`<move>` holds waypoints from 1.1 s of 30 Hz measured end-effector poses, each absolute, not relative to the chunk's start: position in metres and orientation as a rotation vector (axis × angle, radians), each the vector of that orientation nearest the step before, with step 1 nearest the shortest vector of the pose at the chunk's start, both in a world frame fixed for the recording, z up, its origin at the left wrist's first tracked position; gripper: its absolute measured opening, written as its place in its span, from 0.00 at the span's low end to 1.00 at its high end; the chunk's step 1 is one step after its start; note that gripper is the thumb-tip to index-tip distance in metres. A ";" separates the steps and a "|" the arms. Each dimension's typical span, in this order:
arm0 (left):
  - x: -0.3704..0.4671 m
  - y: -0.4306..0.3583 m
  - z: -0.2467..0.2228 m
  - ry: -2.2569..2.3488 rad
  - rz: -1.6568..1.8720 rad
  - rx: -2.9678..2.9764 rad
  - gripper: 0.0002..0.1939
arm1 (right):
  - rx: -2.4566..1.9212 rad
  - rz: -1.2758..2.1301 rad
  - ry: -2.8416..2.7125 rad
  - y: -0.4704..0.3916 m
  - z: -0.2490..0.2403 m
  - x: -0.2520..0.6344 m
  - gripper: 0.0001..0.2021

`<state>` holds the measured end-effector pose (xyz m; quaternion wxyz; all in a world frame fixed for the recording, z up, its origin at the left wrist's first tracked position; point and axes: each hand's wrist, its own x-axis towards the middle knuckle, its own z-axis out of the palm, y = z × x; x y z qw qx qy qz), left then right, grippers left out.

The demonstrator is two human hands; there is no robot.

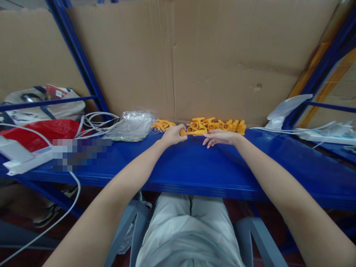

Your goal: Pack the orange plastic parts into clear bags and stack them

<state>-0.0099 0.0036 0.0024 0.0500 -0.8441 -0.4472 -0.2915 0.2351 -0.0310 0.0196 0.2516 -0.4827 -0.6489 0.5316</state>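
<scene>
Near the back of the blue table (pixel 194 167), my left hand (pixel 172 135) is closed around one end of an orange-yellow plastic piece (pixel 199 132). At the piece's other end, the thumb and index finger of my right hand (pixel 221 137) pinch it, while the other fingers hang loosely curled below. Just behind my hands, several orange plastic parts with T-shaped ends and round openings (pixel 211 125) lie in a row against the cardboard. A smaller heap of slim orange parts (pixel 162 125) is behind my left hand, with small metallic bits beside it. The parts' exact kind cannot be made out.
Left of my hands lie clear plastic bags (pixel 133 126), looped white cables (pixel 97 124) and a white power strip (pixel 30 159). A red bag (pixel 41 131) lies behind the strip. Cardboard (pixel 222 55) walls off the back; blue posts (pixel 75 48) frame it. Another power strip (pixel 330 135) is at right.
</scene>
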 end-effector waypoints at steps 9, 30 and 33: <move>-0.010 0.003 0.003 -1.334 -0.903 -2.625 0.16 | -1.256 1.239 -1.803 -0.033 0.023 0.237 0.12; -0.011 0.006 0.001 -1.310 -0.989 -2.589 0.15 | -1.277 1.290 -1.811 -0.029 0.020 0.236 0.14; -0.011 0.007 0.001 -1.332 -0.979 -2.571 0.15 | -1.280 1.281 -1.794 -0.031 0.021 0.234 0.12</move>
